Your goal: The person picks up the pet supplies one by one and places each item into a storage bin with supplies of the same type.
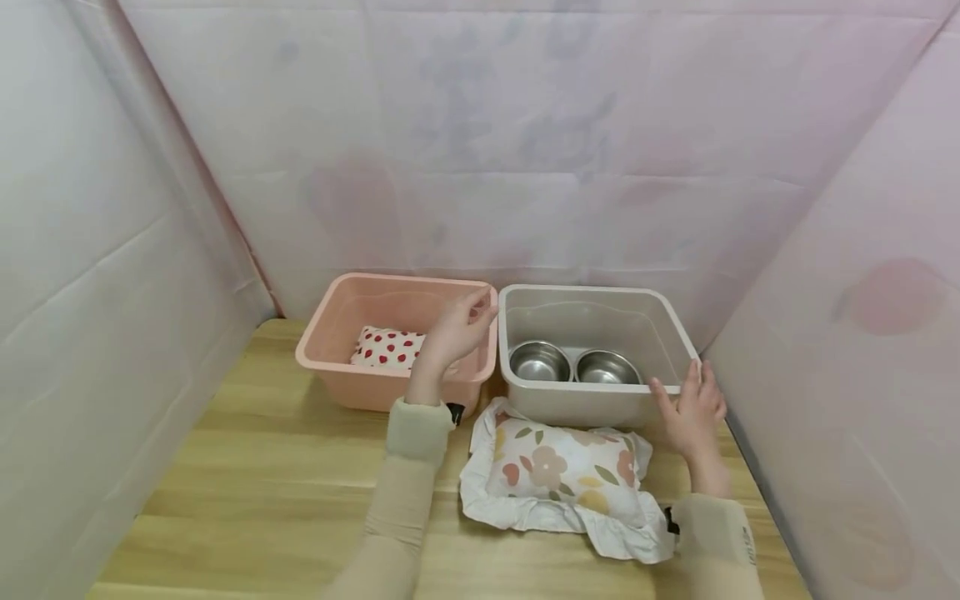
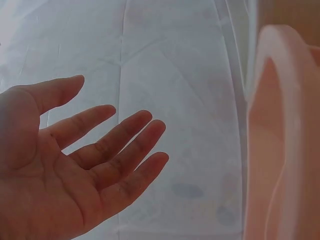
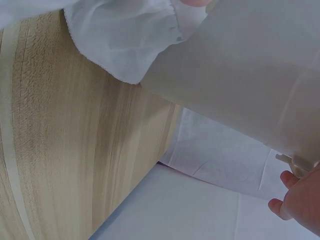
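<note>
In the head view my left hand (image 1: 459, 329) is over the right part of a pink plastic bin (image 1: 397, 392). The left wrist view shows this hand (image 2: 85, 170) palm visible, fingers spread and holding nothing. A small cushion (image 1: 386, 347) with red strawberry-like spots lies inside the pink bin. My right hand (image 1: 693, 412) touches the front right corner of a grey-beige bin (image 1: 573, 404), its fingers mostly straight along the rim. Two metal bowls, a left bowl (image 1: 540, 362) and a right bowl (image 1: 606, 367), sit side by side in that bin.
A floral cushion (image 1: 562, 467) with a white ruffled edge lies in front of the grey-beige bin, between my forearms. The wooden table (image 1: 247, 492) is bounded by a pale sheet behind (image 1: 480, 167) and sheets on both sides. Both bins stand side by side at the back.
</note>
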Demonstrator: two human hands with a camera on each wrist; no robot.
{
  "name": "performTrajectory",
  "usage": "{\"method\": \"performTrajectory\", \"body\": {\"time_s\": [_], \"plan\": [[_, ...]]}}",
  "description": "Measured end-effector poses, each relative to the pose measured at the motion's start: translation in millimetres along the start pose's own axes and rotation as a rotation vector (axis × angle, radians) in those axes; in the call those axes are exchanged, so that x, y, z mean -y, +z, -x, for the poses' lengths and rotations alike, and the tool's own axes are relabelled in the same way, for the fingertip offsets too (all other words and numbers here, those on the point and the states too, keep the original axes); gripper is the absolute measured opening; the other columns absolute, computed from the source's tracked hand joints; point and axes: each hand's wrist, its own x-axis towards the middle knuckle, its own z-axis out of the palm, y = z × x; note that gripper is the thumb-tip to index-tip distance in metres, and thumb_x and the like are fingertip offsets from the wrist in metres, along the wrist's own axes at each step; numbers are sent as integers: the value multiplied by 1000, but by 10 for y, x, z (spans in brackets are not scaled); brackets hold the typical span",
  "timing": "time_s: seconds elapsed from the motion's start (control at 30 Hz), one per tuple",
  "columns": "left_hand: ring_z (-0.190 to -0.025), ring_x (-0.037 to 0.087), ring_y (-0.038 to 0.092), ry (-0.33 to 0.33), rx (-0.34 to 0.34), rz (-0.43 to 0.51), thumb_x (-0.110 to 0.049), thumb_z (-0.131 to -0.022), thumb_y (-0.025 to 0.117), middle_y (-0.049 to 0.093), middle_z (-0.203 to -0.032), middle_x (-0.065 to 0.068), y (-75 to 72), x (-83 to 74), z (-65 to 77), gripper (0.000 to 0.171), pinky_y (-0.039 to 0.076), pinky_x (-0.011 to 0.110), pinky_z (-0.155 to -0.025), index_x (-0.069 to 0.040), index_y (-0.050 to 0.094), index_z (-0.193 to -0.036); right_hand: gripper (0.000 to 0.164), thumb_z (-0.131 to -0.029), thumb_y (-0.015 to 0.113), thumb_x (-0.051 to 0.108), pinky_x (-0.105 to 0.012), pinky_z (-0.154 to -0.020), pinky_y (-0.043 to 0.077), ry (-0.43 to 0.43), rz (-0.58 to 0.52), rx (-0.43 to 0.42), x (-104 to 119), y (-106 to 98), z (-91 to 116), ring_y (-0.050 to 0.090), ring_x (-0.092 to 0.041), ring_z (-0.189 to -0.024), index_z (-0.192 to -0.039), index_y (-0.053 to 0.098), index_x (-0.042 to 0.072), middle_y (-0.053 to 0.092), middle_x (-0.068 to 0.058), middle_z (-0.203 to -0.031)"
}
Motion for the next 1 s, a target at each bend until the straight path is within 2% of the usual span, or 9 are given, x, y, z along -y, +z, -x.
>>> {"method": "performTrajectory", "body": {"time_s": [0.2, 0.37, 0.47, 0.6, 0.7, 0.8, 0.9, 1.0], "plan": [[-121, 31, 56, -42, -117, 23, -27, -102, 52, 56, -133, 16, 103, 83, 227, 49, 47, 43, -99, -8, 45, -147, 85, -101, 46, 42, -71, -105, -4, 23, -5, 6, -79, -145, 78, 3, -63, -136, -151, 4, -13, 1, -37, -154], [-120, 36, 54, -78, -247, 17, -27, -101, 52, 58, -129, 20, 153, 137, 406, 48, 43, 50, -100, -4, 49, -143, 85, -101, 44, 44, -70, -105, -6, 40, -2, -14, -146, -276, 181, 2, -60, -138, -151, 5, -13, 0, -36, -155], [-119, 38, 53, -112, -326, 28, -25, -100, 53, 58, -127, 21, 119, 199, 515, 48, 41, 53, -100, -3, 49, -143, 85, -101, 43, 44, -69, -106, -7, 53, -4, -18, -168, -323, 253, 0, -59, -139, -151, 4, -13, -2, -35, -156], [-116, 38, 55, -116, -413, 13, -20, -99, 55, 59, -123, 23, 26, 337, 610, 45, 41, 54, -98, -1, 51, -140, 85, -101, 42, 43, -69, -106, -8, 54, -3, -16, -185, -342, 274, -2, -60, -138, -150, 3, -13, -4, -35, -156], [-116, 39, 55, -118, -444, -8, -16, -98, 56, 59, -124, 24, -46, 469, 685, 44, 41, 53, -98, 2, 52, -138, 85, -101, 44, 43, -69, -105, -7, 47, -5, -7, -183, -333, 263, -2, -61, -138, -151, 3, -12, -4, -36, -155], [-118, 40, 55, -142, -434, -3, -15, -98, 56, 57, -127, 24, -102, 567, 750, 44, 43, 53, -99, 2, 52, -138, 86, -101, 45, 43, -69, -105, -8, 47, -1, -4, -180, -343, 252, -3, -62, -137, -151, 3, -12, -4, -36, -155], [-119, 41, 54, -185, -415, -15, -16, -99, 54, 56, -130, 26, -140, 673, 820, 45, 45, 52, -96, 1, 50, -140, 86, -101, 45, 44, -69, -106, -8, 53, 8, -9, -174, -338, 252, -1, -62, -137, -151, 3, -12, -3, -36, -155], [-110, 41, 54, -229, -429, -49, -18, -100, 52, 55, -127, 27, -189, 762, 893, 45, 46, 53, -90, -1, 50, -141, 86, -101, 45, 44, -69, -106, -8, 61, 14, -8, -150, -310, 261, 0, -61, -138, -151, 3, -12, -3, -36, -155]]}}
